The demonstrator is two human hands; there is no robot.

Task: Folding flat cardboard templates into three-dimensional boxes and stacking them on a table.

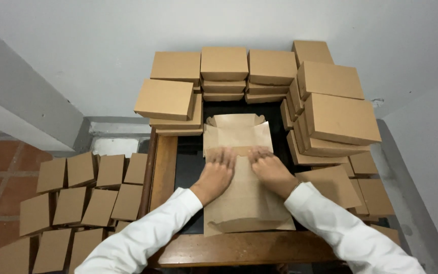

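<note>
A: Small room with pale walls; a wooden worktop [239, 248] with a dark top sits against the corner, and finished brown boxes are stacked along its far edge [224, 63] and to the right [340, 119]. More boxes stand in rows on the tiled floor [77, 203] at the left.

B: And the hands?

A: Both lie flat on an unfolded cardboard blank [244, 203] in the middle of the worktop. The left hand [215, 175] and right hand [272, 170] press side by side, fingers spread, palms down; neither grip closes on anything.

B: Which step, would you say?

A: Creasing, I judge: the far flaps [236, 127] already stand up a little. Next likely calls for firm pressure along the fold line, then lifting the side walls evenly.
</note>
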